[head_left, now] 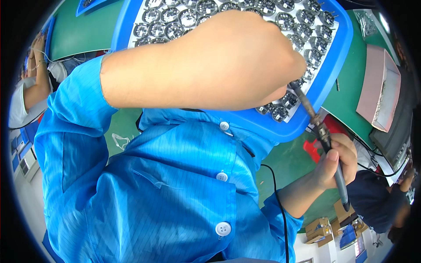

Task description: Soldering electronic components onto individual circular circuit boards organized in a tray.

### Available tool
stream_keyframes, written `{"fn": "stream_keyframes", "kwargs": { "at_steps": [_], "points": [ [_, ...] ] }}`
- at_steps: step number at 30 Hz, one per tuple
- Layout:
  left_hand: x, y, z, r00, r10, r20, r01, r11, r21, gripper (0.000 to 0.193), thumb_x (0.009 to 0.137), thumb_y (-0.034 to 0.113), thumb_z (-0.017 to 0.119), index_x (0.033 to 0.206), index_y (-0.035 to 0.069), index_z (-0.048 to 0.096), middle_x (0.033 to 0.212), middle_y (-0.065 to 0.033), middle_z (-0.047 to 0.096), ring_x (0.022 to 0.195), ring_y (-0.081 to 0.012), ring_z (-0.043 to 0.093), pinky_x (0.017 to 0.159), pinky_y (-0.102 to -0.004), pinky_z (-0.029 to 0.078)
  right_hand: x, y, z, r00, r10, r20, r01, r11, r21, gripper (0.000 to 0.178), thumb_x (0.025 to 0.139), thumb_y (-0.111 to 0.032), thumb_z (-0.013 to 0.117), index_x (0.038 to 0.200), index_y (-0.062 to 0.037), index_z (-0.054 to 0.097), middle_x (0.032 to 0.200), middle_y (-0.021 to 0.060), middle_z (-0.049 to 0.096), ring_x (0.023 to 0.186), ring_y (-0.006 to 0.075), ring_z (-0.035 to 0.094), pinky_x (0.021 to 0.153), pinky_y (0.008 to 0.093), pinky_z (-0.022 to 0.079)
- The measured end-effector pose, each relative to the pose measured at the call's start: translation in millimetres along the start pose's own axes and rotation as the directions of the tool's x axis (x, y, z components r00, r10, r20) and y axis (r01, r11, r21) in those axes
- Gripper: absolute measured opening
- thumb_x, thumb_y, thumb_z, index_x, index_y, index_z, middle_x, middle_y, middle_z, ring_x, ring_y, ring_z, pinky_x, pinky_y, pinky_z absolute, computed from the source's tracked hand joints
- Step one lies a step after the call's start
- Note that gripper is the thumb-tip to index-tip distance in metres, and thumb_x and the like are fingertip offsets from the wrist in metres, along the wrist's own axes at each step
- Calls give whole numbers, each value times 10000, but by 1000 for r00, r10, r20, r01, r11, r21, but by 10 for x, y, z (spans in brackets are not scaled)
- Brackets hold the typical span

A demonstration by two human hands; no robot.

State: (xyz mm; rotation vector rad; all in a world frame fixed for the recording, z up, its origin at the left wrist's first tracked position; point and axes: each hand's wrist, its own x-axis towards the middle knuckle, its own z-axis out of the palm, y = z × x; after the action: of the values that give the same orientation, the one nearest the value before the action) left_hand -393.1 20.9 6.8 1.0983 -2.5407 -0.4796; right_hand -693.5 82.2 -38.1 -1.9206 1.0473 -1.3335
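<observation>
Blue plastic tray (338,50), top of the frame, packed with round black-and-silver parts (187,17)! Over it the left hand (263,57) is curled, its grip hidden, so what it grasps I can't tell. Lower right, the right hand (340,162) clasps a slim grey-and-black pen-shaped tool (323,135), upper end just beside the left hand. Steady does it, I'd judge: brace both hands, keep neighbouring parts untouched.

A green surface (348,94) spreads at the right. Brown cardboard boxes (319,231) sit at the lower right.
</observation>
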Motion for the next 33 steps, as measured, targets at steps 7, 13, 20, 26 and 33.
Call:
{"fn": "stream_keyframes", "kwargs": {
  "at_steps": [7, 13, 20, 26, 33],
  "points": [
    [-12, -28, -75, 1000, -3, -31, 3, 1000, 4, 87, 801, 98, 722, 884, 94, 696, 679, -75, 638, 622, -293, 659, 542, -413, 512, -34, -43, -44, 1000, 14, -12, -14, 998, -54, 275, 906, -186, 726, 880, 62, 610, 751, 225, 665, 587, 263, 615, 542, 342, 492],
    [-80, 31, -110, 999, 37, 7, -36, 995, -89, 102, 784, 70, 734, 876, 91, 695, 674, -74, 635, 615, -287, 656, 534, -407, 515, -151, -114, -162, 994, 26, -107, -16, 996, 89, 352, 904, -273, 725, 825, 42, 590, 687, 205, 634, 531, 262, 581, 537, 361, 498],
    [-80, 42, -66, 998, 60, -4, -60, 997, -47, 116, 774, 54, 733, 878, 85, 692, 662, -80, 626, 603, -287, 647, 531, -409, 511, -190, -73, -121, 1000, 17, -7, -17, 1000, -7, 276, 897, -214, 730, 849, 28, 606, 695, 177, 656, 564, 258, 623, 572, 388, 546],
    [-30, 59, -165, 998, 41, -38, -44, 996, -75, 138, 774, 38, 742, 903, 83, 719, 649, -67, 611, 557, -238, 617, 510, -367, 479, -129, -98, -65, 1000, -15, 18, 15, 1000, -8, 263, 894, -195, 737, 846, 27, 606, 697, 172, 657, 568, 265, 633, 565, 380, 544],
    [41, 77, -339, 997, 20, -69, -26, 997, -76, 123, 800, 38, 740, 916, 75, 722, 602, -41, 560, 477, -173, 538, 463, -315, 404, -213, -60, -215, 998, -45, -50, 48, 998, 48, 275, 935, -218, 682, 864, 32, 591, 710, 177, 640, 571, 257, 616, 554, 383, 534]
  ]
}}
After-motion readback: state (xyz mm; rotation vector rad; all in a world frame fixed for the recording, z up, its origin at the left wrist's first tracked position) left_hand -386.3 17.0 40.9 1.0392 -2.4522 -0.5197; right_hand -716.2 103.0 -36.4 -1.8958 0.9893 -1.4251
